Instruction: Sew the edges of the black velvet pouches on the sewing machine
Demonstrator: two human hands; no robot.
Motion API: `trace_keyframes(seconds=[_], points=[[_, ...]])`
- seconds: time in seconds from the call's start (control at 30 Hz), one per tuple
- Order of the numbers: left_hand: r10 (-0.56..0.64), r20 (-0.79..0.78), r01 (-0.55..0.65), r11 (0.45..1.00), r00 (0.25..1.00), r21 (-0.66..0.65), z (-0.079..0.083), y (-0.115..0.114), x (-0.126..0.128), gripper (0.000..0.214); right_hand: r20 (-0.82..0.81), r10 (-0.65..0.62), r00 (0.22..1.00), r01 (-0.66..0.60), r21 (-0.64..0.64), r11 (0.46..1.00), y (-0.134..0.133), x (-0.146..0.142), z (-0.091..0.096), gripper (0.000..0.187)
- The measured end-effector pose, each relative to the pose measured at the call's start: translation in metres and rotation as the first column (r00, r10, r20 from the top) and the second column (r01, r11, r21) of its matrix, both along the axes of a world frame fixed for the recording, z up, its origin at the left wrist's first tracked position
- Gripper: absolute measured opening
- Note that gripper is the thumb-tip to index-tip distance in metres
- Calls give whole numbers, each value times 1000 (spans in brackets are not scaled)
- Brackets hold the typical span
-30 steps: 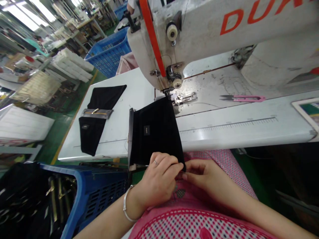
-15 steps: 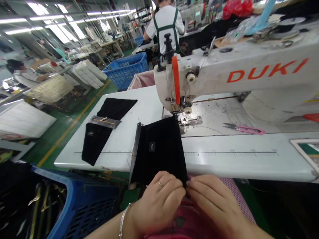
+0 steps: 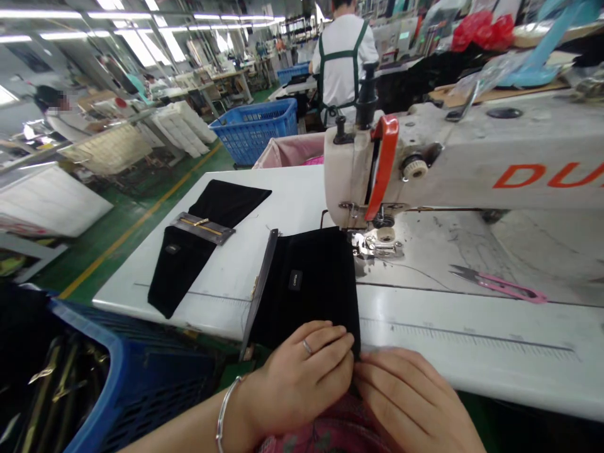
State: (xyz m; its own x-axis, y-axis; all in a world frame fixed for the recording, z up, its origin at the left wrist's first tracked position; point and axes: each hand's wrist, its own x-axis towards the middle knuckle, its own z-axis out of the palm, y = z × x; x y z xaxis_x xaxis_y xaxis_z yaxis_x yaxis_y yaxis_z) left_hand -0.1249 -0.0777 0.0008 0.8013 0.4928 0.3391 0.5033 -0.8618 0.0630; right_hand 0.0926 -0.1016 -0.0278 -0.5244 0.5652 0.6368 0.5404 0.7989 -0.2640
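A black velvet pouch (image 3: 306,286) with a small label and a metal frame along its left edge lies on the white sewing table (image 3: 472,352), its far end under the presser foot of the white sewing machine (image 3: 453,163). My left hand (image 3: 302,371), with a ring and a bracelet, pinches the pouch's near edge at the table front. My right hand (image 3: 406,399) meets it there, fingers curled on the same corner of the cloth.
A second black pouch with a metal clasp (image 3: 198,242) lies at the table's left. Pink thread snips (image 3: 500,283) rest at the right of the needle. A blue crate (image 3: 94,377) of pouches stands at my lower left. A person in a green apron (image 3: 344,56) works behind the machine.
The camera has tilted up and turned to the left, so the machine sits further right in view. Both hands keep hold of the pouch's near edge at the table front.
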Motion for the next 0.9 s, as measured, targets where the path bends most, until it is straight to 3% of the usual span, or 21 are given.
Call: trace_keyframes(seconds=[0.13, 0.23, 0.43, 0.9], points=[[-9, 80, 20, 989, 997, -145, 6, 14, 1, 27, 65, 14, 998, -14, -9, 1000, 15, 2, 4, 31], [-16, 179, 50, 982, 984, -185, 4, 24, 2, 11, 98, 15, 995, -15, -4, 1000, 27, 5, 8, 29], [-35, 147, 77, 954, 988, -288, 7, 47, 0, 20, 149, 36, 988, -33, -22, 999, 45, 12, 13, 28], [-131, 191, 174, 958, 973, -230, 7, 111, 1, 19, 161, 55, 985, -27, -169, 985, 85, 16, 17, 27]])
